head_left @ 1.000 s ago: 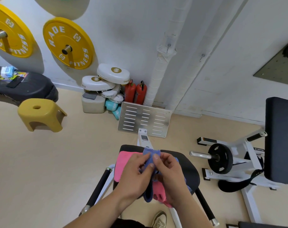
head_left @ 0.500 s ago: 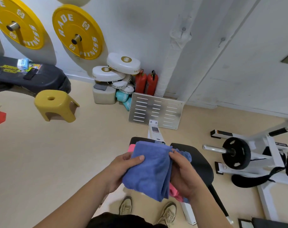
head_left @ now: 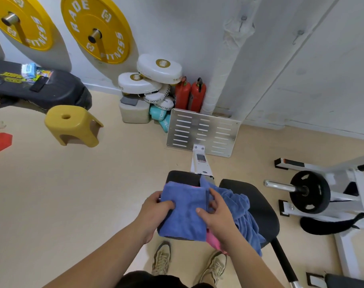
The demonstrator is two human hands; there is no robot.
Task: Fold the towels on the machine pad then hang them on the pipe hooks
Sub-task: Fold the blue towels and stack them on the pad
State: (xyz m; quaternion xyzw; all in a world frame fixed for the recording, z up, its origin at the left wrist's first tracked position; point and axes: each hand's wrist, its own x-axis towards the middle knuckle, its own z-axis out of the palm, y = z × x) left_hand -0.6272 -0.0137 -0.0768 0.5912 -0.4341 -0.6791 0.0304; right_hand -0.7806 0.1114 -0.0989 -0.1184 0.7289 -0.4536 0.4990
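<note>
A folded blue towel [head_left: 185,210] lies on the left half of the black machine pad [head_left: 258,206]. My left hand [head_left: 156,213] grips its left edge, thumb on top. My right hand [head_left: 216,210] holds its right edge, thumb on the cloth and fingers curled round the side. A second blue towel [head_left: 241,213] lies crumpled on the pad's right half. A pink towel [head_left: 215,240] shows under my right wrist, mostly hidden. The white wrapped pipe [head_left: 224,65] runs up the wall with a hook [head_left: 243,18] near the top.
A slotted metal footplate [head_left: 204,132] stands ahead of the pad. Two red extinguishers [head_left: 190,94] and white pads [head_left: 156,77] sit by the wall. A yellow stool [head_left: 71,124] is at left, a plate-loaded machine [head_left: 309,192] at right. My shoes [head_left: 162,258] are below.
The blue towel has gone from hanging bunched between my hands to a flat folded rectangle set down on the pad. My view has tilted downward and closer.
</note>
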